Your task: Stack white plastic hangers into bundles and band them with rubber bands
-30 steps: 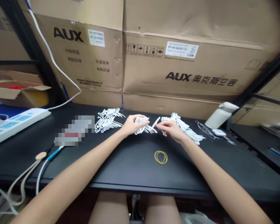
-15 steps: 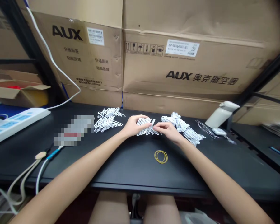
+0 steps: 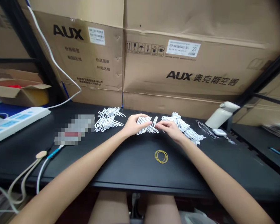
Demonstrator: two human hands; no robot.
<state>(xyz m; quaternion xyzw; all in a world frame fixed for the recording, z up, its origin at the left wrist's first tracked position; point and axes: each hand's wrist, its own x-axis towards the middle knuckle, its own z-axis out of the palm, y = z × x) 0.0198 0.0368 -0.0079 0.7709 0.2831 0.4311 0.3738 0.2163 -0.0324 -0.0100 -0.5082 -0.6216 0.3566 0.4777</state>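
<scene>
Over the middle of the black table, my left hand is closed on a row of white wire hooks, its thumb lying across them. At the row's right end, my right hand pinches a single white hook, which stands slightly apart from the others. Two small heaps of white hooks lie left of my left hand. Behind and right of my right hand is a larger pile of white hooks in bundles. Yellow rubber bands rest on the table nearer to me.
Large cardboard boxes form a wall behind the table. At left are a white power strip, a blurred-out flat object and cables. A white bottle, glasses and a small white case sit at right.
My right hand has shifted slightly right, and the pinched hook has moved apart from the row. My left hand holds the row in nearly the same place.
</scene>
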